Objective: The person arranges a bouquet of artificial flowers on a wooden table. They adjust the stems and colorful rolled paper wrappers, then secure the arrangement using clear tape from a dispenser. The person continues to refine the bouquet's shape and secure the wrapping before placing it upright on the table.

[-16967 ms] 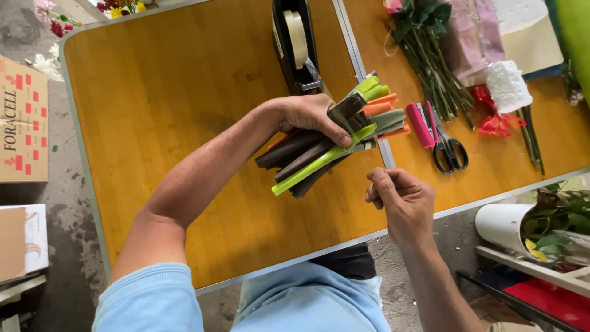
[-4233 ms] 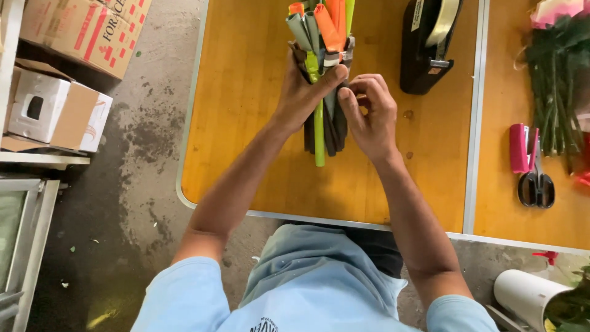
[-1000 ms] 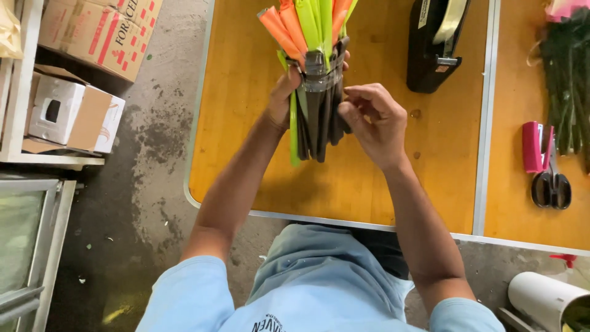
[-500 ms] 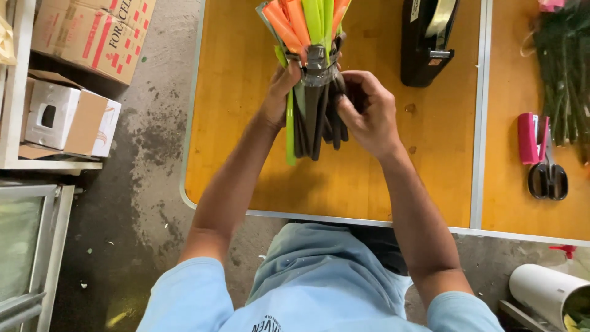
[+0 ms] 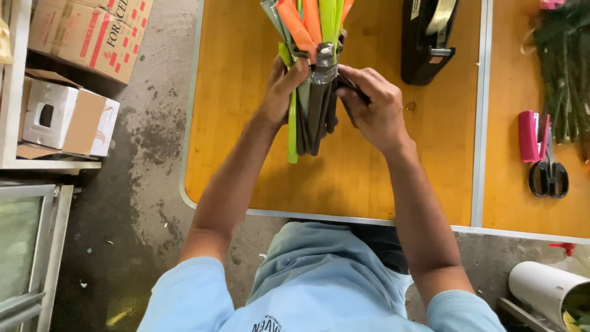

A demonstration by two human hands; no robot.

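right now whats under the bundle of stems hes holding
Under the bundle of stems, held by the left hand and right hand, lies the bare orange wooden tabletop. The patch directly beneath the stems and hands is covered, so it cannot be seen.

A bundle of smooth, matt orange, lime and dark strips (image 5: 310,74), bound by glossy clear tape, sits over a smooth varnished wooden table (image 5: 246,123) with a metal rim. Right of the bundle stands a glossy black plastic tape dispenser (image 5: 427,40); left lies rough, stained concrete floor (image 5: 147,141).
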